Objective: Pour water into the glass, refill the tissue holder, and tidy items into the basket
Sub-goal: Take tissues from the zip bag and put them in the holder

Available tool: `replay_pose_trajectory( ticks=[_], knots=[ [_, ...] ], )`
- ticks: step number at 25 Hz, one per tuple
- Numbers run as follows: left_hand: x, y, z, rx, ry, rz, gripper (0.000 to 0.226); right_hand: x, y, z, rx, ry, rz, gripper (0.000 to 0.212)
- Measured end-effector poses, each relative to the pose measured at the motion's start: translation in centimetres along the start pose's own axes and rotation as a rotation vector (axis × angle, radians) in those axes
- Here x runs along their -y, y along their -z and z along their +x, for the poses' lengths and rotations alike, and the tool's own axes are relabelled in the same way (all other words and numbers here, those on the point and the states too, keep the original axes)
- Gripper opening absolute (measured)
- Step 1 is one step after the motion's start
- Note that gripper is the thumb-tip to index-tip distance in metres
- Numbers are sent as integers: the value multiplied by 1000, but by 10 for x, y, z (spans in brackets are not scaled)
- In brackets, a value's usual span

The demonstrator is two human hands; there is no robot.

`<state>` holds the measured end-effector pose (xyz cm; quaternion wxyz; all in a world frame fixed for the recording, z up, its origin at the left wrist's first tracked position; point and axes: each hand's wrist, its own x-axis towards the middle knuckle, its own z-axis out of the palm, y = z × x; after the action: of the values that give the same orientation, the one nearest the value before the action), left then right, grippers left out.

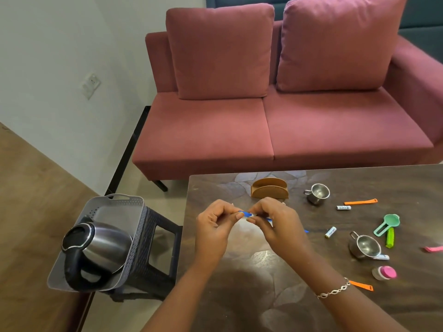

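packet [247, 214] between left hand [215, 226], right hand [275, 224]

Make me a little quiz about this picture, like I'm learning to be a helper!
1. True or false: the kettle is in the grey basket.
2. What do the left hand and the right hand pinch between them?
A. the blue and white packet
B. the kettle
C. a book
3. How many steel cups stand on the table?

Key: 1 true. 2 A. 3 two.
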<state>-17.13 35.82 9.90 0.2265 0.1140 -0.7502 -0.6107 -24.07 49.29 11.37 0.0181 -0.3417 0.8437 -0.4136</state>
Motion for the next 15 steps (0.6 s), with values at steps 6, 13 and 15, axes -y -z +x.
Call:
replay_pose_trajectory(
  ticks=[6,13,15],
  knots=[
    [3,18,9,-138,138,-125,20,-24,10,-9,16,-73,-85,8],
    [5,39,20,-291,137,-136,13,-49,20,-23,30,-126,-161,10],
    [3,39,17,-267,148,-138,16,-49,22,-23,58,-139,-160,9]
  ],
)
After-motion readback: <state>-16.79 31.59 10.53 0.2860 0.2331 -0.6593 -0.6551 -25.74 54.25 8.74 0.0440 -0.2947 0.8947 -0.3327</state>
